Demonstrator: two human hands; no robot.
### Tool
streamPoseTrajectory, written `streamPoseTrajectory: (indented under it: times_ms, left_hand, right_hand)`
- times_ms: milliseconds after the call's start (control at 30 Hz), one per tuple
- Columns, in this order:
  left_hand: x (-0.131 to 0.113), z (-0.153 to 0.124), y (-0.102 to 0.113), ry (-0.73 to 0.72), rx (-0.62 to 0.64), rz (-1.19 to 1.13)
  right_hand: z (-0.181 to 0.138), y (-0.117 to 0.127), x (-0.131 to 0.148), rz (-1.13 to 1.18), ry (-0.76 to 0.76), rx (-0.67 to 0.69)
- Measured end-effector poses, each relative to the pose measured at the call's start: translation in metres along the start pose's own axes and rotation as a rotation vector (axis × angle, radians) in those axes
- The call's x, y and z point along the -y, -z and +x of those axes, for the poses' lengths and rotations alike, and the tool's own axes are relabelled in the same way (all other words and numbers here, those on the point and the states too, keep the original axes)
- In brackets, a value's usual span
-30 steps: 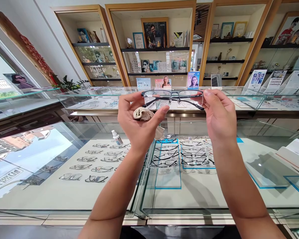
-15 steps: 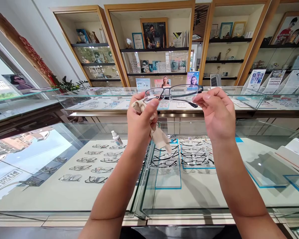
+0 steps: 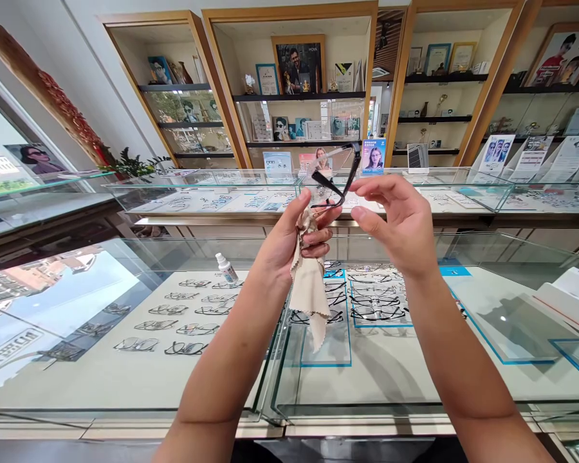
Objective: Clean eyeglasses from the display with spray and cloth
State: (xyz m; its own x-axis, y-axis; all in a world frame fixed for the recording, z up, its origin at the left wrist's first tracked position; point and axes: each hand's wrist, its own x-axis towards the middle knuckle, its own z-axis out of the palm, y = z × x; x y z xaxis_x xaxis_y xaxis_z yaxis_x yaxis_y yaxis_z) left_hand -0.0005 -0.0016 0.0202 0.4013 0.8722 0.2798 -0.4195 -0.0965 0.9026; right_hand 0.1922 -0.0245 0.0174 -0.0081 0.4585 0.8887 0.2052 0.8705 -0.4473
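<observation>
My left hand (image 3: 296,235) is closed on a pair of black-framed eyeglasses (image 3: 351,173) and a beige cleaning cloth (image 3: 309,286). The glasses are tipped up on end, one lens above the other, with the dark temples towards the left. From below my fingers the cloth hangs loosely over the display case. Beside the glasses, my right hand (image 3: 395,222) has its thumb and fingers apart. Its fingertips come very close to the frame's right side; whether they touch it I cannot tell.
Below my hands stands a glass display case (image 3: 367,405) with rows of eyeglasses (image 3: 376,313) inside. A white spray bottle (image 3: 226,269) rests on the case's left part. Farther back is another glass counter (image 3: 212,218), then wooden shelves (image 3: 299,96). A white box (image 3: 572,296) lies at right.
The glasses have turned from level to upright and shifted left. My right hand has let go of them, its fingers spreading. My left hand has moved right and lower, and the cloth hangs longer.
</observation>
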Motion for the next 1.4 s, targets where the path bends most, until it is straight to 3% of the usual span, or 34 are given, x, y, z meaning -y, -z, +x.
streamPoseTrajectory:
  times_ms: [267,700,867,1000,1167,1400]
  left_hand:
    - [0.004,-0.001,0.001,0.228,0.110,-0.228]
    - [0.005,-0.004,-0.002,0.232,0.104,-0.128]
    - [0.007,-0.002,-0.001,0.118,0.111,0.195]
    - [-0.002,-0.003,0.013,-0.090,-0.089,0.431]
    - [-0.028,-0.022,0.020,-0.256,-0.300,0.488]
    - [-0.041,-0.047,0.004,-0.351,-0.279,0.620]
  right_hand:
    - [-0.002,-0.003,0.003,0.049,0.122,0.055]
    - [-0.005,-0.003,0.000,0.063,0.130,-0.035]
    - [-0.003,-0.003,0.000,0.090,0.083,-0.061]
    - [0.001,0.001,-0.001,0.259,-0.029,-0.032]
    - [0.004,0.003,-0.001,0.468,-0.254,0.079]
    - [-0.001,-0.008,-0.001,0.627,-0.366,0.205]
